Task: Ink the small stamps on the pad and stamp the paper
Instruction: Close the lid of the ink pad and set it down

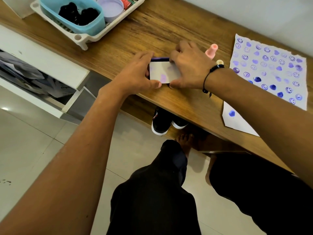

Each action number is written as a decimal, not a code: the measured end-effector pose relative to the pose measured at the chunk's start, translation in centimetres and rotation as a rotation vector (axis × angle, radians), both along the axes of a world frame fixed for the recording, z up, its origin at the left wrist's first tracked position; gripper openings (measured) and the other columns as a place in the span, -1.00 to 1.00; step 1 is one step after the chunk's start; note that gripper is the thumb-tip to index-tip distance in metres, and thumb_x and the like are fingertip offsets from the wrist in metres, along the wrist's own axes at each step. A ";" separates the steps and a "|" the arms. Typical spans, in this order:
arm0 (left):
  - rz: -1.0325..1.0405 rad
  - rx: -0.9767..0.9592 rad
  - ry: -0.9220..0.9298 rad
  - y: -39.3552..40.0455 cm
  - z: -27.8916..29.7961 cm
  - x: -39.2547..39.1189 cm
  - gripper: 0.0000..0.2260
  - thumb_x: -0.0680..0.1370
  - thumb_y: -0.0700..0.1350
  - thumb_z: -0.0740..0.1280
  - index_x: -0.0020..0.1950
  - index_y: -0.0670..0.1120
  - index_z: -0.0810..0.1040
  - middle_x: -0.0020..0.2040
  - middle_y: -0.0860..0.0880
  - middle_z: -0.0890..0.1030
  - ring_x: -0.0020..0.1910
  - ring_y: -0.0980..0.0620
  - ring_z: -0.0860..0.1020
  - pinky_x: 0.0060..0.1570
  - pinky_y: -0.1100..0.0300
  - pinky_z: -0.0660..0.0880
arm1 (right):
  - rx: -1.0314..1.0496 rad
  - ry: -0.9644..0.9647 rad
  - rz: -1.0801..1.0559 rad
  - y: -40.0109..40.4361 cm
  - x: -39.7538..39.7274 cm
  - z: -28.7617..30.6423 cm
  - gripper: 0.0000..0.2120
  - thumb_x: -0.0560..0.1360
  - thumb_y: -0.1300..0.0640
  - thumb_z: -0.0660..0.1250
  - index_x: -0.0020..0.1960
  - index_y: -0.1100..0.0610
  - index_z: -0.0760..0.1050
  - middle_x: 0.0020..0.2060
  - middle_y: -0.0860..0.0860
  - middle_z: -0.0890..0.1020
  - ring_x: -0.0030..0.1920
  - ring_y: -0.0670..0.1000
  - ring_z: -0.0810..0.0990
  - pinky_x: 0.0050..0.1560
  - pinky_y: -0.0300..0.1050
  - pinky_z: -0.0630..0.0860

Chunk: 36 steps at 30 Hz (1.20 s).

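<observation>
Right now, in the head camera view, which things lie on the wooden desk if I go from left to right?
White plastic rack holding a blue tub → left hand → small white-lidded ink pad held between both hands → right hand → pink plastic stamp → torn white paper covered in purple stamp marks.

The right hand (pixel 189 65) hides most of the cream stamp (pixel 219 62), and the stamped paper (pixel 271 72) runs off the right edge.
</observation>
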<state>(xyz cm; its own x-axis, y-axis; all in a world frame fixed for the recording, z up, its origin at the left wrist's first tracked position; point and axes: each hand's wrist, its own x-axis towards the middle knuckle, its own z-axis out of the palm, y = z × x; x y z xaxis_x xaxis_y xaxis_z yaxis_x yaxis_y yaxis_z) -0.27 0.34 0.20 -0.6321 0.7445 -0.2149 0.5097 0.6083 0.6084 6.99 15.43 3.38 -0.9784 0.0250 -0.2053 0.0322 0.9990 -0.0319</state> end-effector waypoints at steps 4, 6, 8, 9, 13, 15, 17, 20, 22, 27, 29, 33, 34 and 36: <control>-0.012 -0.020 0.043 0.3 -0.1 0.0 -0.28 0.42 -0.03 0.42 0.47 -0.13 0.16 0.44 -0.07 0.23 -0.01 0.12 0.35 -0.02 0.28 0.31 | -0.031 -0.041 -0.062 0.1 -0.2 0.1 -0.34 0.32 -0.11 0.46 0.25 0.22 0.34 0.19 0.21 0.47 0.19 0.20 0.41 0.13 0.03 0.42; -0.018 -0.028 0.054 0.3 -0.2 -0.1 -0.29 0.42 -0.02 0.41 0.47 -0.14 0.17 0.44 -0.07 0.24 0.02 0.10 0.36 -0.01 0.28 0.31 | -0.068 -0.031 -0.090 0.1 -0.2 0.1 -0.36 0.31 -0.10 0.47 0.22 0.23 0.36 0.16 0.20 0.50 0.15 0.18 0.45 0.08 0.03 0.45; -0.024 -0.039 0.059 0.3 -0.2 -0.2 -0.28 0.42 -0.02 0.41 0.47 -0.15 0.16 0.44 -0.07 0.23 0.12 0.05 0.37 0.02 0.28 0.30 | -0.102 -0.003 -0.123 0.0 0.0 -0.1 -0.38 0.31 -0.09 0.47 0.21 0.23 0.37 0.16 0.19 0.51 0.15 0.17 0.46 0.07 0.04 0.46; -0.026 -0.044 0.062 0.3 -0.2 -0.3 -0.27 0.42 -0.02 0.41 0.48 -0.16 0.15 0.44 -0.07 0.22 0.17 0.03 0.36 0.03 0.29 0.30 | -0.116 0.012 -0.138 -0.1 0.1 -0.2 -0.39 0.32 -0.08 0.47 0.21 0.23 0.37 0.16 0.19 0.50 0.15 0.17 0.46 0.07 0.03 0.46; -0.021 -0.060 0.094 0.6 -0.2 -0.2 -0.27 0.42 -0.03 0.41 0.48 -0.18 0.14 0.44 -0.08 0.22 0.23 -0.02 0.37 0.04 0.33 0.27 | -0.139 0.035 -0.163 0.1 0.3 -0.7 -0.38 0.33 -0.03 0.47 0.25 0.22 0.34 0.20 0.18 0.47 0.17 0.16 0.45 0.09 -0.03 0.43; -0.017 -0.070 0.115 0.7 -0.2 -0.2 -0.28 0.43 -0.03 0.40 0.48 -0.18 0.15 0.45 -0.08 0.22 0.28 -0.04 0.36 0.07 0.33 0.26 | -0.159 0.034 -0.179 0.3 0.2 -0.9 -0.38 0.33 0.00 0.48 0.26 0.22 0.33 0.22 0.18 0.45 0.17 0.15 0.45 0.05 -0.07 0.41; -0.011 -0.081 0.125 0.8 -0.3 -0.1 -0.28 0.44 -0.03 0.39 0.49 -0.17 0.14 0.46 -0.08 0.20 0.30 -0.05 0.35 0.10 0.31 0.25 | -0.172 0.027 -0.190 0.6 0.1 -0.9 -0.39 0.33 0.01 0.49 0.25 0.23 0.34 0.21 0.18 0.46 0.17 0.15 0.46 0.02 -0.09 0.39; -0.005 -0.085 0.132 0.7 -0.3 -0.1 -0.29 0.45 -0.04 0.38 0.50 -0.17 0.13 0.47 -0.08 0.19 0.32 -0.07 0.34 0.13 0.30 0.25 | -0.179 -0.008 -0.184 1.1 -0.2 -0.7 -0.38 0.30 0.02 0.51 0.24 0.23 0.36 0.20 0.19 0.45 0.17 0.16 0.45 0.11 -0.06 0.41; 0.001 -0.088 0.138 0.7 -0.3 0.0 -0.30 0.46 -0.04 0.38 0.50 -0.17 0.13 0.47 -0.08 0.19 0.33 -0.07 0.33 0.15 0.28 0.25 | -0.180 -0.021 -0.179 1.6 -0.3 -0.7 -0.38 0.29 0.04 0.52 0.25 0.23 0.37 0.21 0.20 0.43 0.19 0.17 0.44 0.13 -0.06 0.40; 0.020 -0.071 0.150 1.0 -0.4 -0.2 -0.33 0.44 -0.05 0.39 0.47 -0.16 0.20 0.42 -0.09 0.27 0.23 -0.10 0.41 0.05 0.25 0.30 | -0.190 -0.025 -0.179 2.3 -0.4 -0.5 -0.40 0.28 0.07 0.52 0.23 0.22 0.41 0.21 0.20 0.45 0.20 0.18 0.42 0.14 -0.05 0.39; 0.029 -0.062 0.151 1.1 -0.4 -0.3 -0.36 0.43 -0.05 0.40 0.45 -0.15 0.24 0.39 -0.10 0.31 0.20 -0.10 0.43 0.02 0.23 0.31 | -0.188 -0.024 -0.178 2.5 -0.6 -0.6 -0.42 0.29 0.07 0.52 0.23 0.22 0.42 0.20 0.20 0.45 0.20 0.18 0.42 0.14 -0.05 0.40; 0.038 -0.055 0.144 1.0 -0.4 -0.3 -0.36 0.43 -0.04 0.40 0.44 -0.13 0.25 0.38 -0.10 0.32 0.20 -0.11 0.44 0.01 0.21 0.32 | -0.182 -0.014 -0.176 2.6 -0.6 -0.7 -0.42 0.31 0.02 0.49 0.24 0.21 0.42 0.19 0.21 0.46 0.19 0.18 0.42 0.12 -0.05 0.39; 0.030 -0.059 0.147 1.0 -0.3 -0.3 -0.36 0.43 -0.04 0.40 0.44 -0.13 0.24 0.38 -0.10 0.31 0.21 -0.12 0.44 0.03 0.21 0.32 | -0.178 -0.005 -0.169 2.7 -0.4 -0.7 -0.43 0.32 0.00 0.48 0.24 0.21 0.43 0.17 0.21 0.47 0.19 0.17 0.42 0.12 -0.05 0.39; 0.017 -0.069 0.153 1.1 -0.3 -0.2 -0.35 0.43 -0.04 0.40 0.45 -0.14 0.23 0.39 -0.11 0.30 0.23 -0.13 0.43 0.07 0.19 0.34 | -0.157 0.021 -0.150 2.7 -0.2 -0.5 -0.46 0.34 -0.02 0.45 0.22 0.22 0.44 0.15 0.21 0.49 0.18 0.17 0.42 0.10 -0.04 0.39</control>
<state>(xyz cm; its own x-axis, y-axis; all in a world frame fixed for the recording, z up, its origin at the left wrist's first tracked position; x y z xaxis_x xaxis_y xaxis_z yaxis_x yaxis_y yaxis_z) -0.43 1.43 -0.08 -0.6734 0.7206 -0.1654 0.5826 0.6549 0.4813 6.78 18.12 2.88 -0.9701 0.1401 -0.1982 0.1782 0.9656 -0.1894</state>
